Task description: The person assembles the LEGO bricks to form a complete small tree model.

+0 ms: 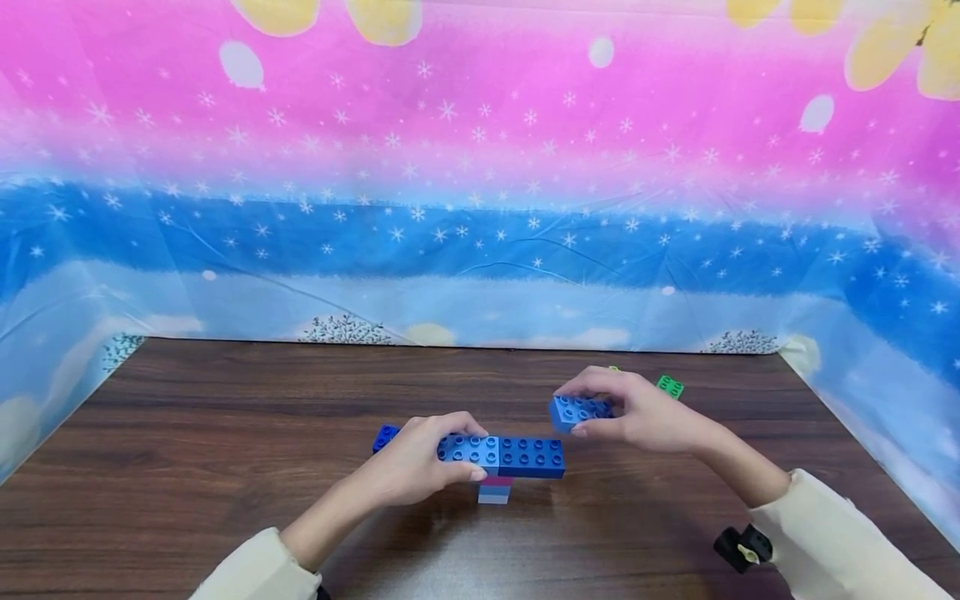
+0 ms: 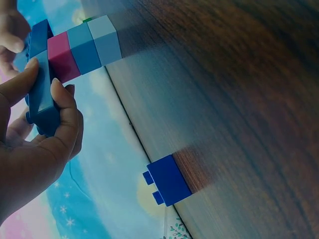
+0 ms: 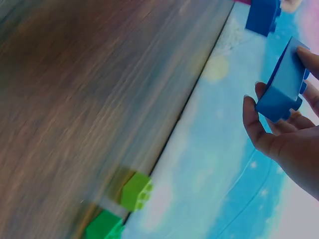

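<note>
A small tower of toy building bricks stands on the table, its stem showing a pink brick (image 2: 64,57) over a blue brick (image 2: 83,49) and a pale blue one (image 2: 105,40). Across its top lie a light blue brick (image 1: 470,450) and, to the right, a dark blue brick (image 1: 532,457). My left hand (image 1: 423,462) grips the light blue one between thumb and fingers. Raised above the table to the right of the tower, my right hand (image 1: 637,408) pinches another blue brick (image 3: 284,84), studs upward in the head view.
A dark blue brick (image 2: 169,180) stands on the wooden table (image 1: 225,400) left of the tower. Farther right sit a green brick (image 1: 671,387) and a lime green brick (image 3: 135,191), the latter mostly behind my right hand in the head view. A patterned cloth (image 1: 480,242) hangs behind the table.
</note>
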The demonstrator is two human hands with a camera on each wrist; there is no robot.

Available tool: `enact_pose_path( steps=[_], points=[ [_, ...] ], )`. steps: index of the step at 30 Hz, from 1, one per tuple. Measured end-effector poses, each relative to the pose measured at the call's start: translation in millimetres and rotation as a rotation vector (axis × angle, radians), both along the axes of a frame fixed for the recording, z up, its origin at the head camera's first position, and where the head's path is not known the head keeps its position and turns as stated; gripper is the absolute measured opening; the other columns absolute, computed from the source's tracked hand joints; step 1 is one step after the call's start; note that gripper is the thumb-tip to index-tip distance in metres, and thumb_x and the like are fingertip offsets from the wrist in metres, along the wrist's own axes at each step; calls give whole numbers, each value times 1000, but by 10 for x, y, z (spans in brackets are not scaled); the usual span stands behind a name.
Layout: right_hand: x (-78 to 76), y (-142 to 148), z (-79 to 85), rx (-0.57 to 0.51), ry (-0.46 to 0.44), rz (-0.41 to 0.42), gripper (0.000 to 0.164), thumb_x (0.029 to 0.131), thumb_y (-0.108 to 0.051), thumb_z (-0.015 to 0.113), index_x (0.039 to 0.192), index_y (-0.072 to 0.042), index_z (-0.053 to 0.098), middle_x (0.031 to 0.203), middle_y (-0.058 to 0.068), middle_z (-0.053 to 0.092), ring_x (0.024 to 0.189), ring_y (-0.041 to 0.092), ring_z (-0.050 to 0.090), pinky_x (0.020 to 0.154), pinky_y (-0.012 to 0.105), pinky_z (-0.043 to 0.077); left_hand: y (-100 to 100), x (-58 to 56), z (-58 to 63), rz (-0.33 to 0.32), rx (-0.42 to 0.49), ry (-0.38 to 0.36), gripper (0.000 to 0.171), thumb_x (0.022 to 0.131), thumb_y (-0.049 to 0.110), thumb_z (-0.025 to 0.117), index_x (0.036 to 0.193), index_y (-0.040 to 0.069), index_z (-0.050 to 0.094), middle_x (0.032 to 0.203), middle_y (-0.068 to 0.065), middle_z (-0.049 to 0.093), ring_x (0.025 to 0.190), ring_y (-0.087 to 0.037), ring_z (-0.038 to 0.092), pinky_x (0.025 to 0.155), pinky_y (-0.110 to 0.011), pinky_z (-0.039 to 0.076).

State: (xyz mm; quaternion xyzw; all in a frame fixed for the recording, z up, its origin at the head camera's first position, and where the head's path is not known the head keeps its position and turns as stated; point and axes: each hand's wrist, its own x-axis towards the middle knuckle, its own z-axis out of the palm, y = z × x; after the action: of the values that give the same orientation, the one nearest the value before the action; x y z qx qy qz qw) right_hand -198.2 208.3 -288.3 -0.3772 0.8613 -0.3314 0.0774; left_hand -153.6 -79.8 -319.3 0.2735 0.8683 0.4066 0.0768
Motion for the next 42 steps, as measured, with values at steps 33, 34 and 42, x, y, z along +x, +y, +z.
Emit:
enact_pose_path(
  steps=[33,34,42],
  points=[
    [296,-627,2,52,123,55,31,85,-20,66,113,-9,60,106,-1,56,88,9,52,74,24,47,-2,-18,-1,-12,-7,29,29,83,19,69,107,8,60,102,-8,63,84,-15,58,69,-32,47],
    [300,-636,-1,49,125,53,31,85,-20,67,113,-9,61,105,-1,56,88,8,52,73,23,47,-2,-18,-2,-13,-5,29,29,83,19,69,108,8,60,102,-8,63,85,-15,58,70,-33,47],
    [292,-674,-59,22,139,39,30,84,-21,68,111,-9,62,102,-2,56,84,8,52,70,22,48,-6,-18,-1,-13,-5,20,31,83,20,68,110,8,59,104,-8,62,86,-16,58,71,-35,46]
  ],
)
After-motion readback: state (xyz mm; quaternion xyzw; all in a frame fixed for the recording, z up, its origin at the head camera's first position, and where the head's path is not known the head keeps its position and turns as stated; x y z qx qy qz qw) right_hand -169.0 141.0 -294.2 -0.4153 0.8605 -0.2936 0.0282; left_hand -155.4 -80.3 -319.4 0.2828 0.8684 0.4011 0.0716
